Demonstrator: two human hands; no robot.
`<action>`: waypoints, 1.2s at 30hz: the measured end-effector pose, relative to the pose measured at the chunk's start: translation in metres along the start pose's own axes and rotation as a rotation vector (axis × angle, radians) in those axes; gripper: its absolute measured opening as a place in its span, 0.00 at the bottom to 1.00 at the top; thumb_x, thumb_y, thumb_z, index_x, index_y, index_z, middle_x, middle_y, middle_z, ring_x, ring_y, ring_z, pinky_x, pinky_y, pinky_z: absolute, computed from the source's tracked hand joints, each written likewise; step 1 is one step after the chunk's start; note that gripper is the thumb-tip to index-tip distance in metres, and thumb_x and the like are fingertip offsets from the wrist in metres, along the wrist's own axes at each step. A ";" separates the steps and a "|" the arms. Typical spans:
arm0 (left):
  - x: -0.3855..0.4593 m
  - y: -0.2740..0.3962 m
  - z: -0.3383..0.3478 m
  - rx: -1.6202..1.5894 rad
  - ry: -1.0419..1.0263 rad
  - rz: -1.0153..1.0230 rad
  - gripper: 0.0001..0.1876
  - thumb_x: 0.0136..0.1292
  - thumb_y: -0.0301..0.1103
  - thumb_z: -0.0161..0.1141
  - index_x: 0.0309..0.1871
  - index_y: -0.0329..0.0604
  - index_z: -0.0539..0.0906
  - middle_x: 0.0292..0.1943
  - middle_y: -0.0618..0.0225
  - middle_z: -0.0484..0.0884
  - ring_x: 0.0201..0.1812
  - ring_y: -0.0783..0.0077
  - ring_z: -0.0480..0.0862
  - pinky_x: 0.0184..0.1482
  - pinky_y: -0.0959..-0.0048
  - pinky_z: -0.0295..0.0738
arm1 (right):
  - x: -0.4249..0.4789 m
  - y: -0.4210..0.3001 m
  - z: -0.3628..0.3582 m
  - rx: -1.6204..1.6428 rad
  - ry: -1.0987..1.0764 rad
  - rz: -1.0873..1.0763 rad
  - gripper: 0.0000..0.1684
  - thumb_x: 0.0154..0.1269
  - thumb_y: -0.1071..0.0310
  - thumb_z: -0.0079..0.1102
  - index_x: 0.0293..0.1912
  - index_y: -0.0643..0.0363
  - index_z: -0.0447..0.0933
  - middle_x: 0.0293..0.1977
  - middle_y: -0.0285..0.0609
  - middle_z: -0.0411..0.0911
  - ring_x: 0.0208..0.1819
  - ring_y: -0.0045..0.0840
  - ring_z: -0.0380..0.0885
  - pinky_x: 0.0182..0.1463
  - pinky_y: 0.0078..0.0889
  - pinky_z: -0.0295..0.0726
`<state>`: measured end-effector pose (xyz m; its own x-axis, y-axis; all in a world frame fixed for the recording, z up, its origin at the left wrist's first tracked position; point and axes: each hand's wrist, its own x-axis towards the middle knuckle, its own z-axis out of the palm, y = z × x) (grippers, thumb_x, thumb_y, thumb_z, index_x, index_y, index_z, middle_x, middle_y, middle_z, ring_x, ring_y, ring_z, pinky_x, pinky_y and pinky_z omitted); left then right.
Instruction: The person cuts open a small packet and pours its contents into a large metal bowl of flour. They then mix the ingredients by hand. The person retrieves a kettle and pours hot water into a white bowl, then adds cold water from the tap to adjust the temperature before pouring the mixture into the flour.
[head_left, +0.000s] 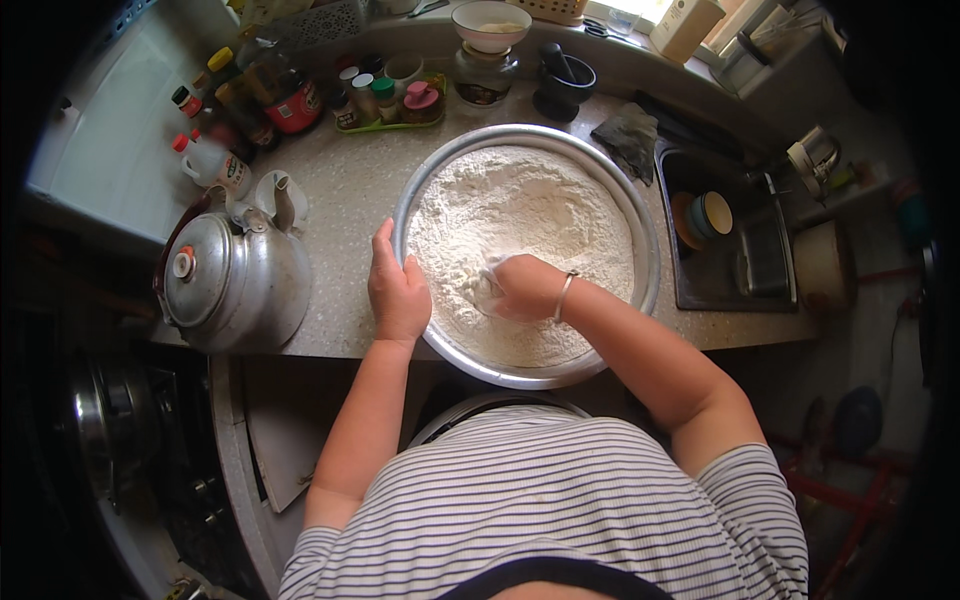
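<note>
A large round metal basin (647, 285) stands at the counter's front edge, its near rim reaching past it. Pale flour (517, 195) fills much of it, with a hollow towards the upper right and rough clumps near the middle. My left hand (399, 292) holds the basin's left side, thumb at the rim and fingers along the outer wall. Down in the flour, my right hand (521, 289) curls around a clumpy portion; its fingers are coated white and the fingertips are partly hidden. A bracelet (565, 298) circles the right wrist.
A metal kettle (236, 281) stands left of the basin, its spout near a white cup (283, 196). Behind are bottles (217, 169), a green spice tray (390, 126), a dark mortar (564, 86) and a grey cloth (628, 139). The sink (731, 292) at right holds bowls (711, 215).
</note>
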<state>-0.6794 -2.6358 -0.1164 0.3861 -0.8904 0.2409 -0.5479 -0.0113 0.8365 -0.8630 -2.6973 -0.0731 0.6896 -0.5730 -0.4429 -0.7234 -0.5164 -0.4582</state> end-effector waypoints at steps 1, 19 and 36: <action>0.000 0.001 0.000 -0.005 -0.003 0.000 0.27 0.63 0.23 0.48 0.68 0.37 0.62 0.57 0.40 0.75 0.56 0.41 0.77 0.58 0.57 0.71 | -0.007 0.005 -0.001 -0.038 -0.009 -0.035 0.24 0.56 0.49 0.59 0.33 0.65 0.81 0.31 0.57 0.80 0.37 0.49 0.80 0.45 0.45 0.78; -0.001 0.008 0.000 0.002 -0.034 -0.072 0.27 0.63 0.23 0.48 0.67 0.39 0.62 0.57 0.40 0.75 0.55 0.42 0.78 0.57 0.56 0.72 | 0.013 0.048 0.008 0.041 -0.042 -0.081 0.22 0.68 0.53 0.51 0.51 0.58 0.79 0.41 0.55 0.81 0.44 0.47 0.79 0.51 0.42 0.76; 0.000 0.004 0.002 -0.003 -0.024 -0.030 0.27 0.63 0.23 0.47 0.67 0.36 0.62 0.58 0.40 0.74 0.58 0.42 0.76 0.60 0.57 0.70 | -0.043 0.082 -0.043 1.120 0.492 0.223 0.20 0.72 0.61 0.54 0.56 0.63 0.75 0.47 0.45 0.80 0.52 0.28 0.78 0.53 0.31 0.77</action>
<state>-0.6826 -2.6368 -0.1138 0.3843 -0.9005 0.2036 -0.5341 -0.0370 0.8446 -0.9532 -2.7424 -0.0579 0.2944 -0.8810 -0.3704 -0.2290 0.3113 -0.9223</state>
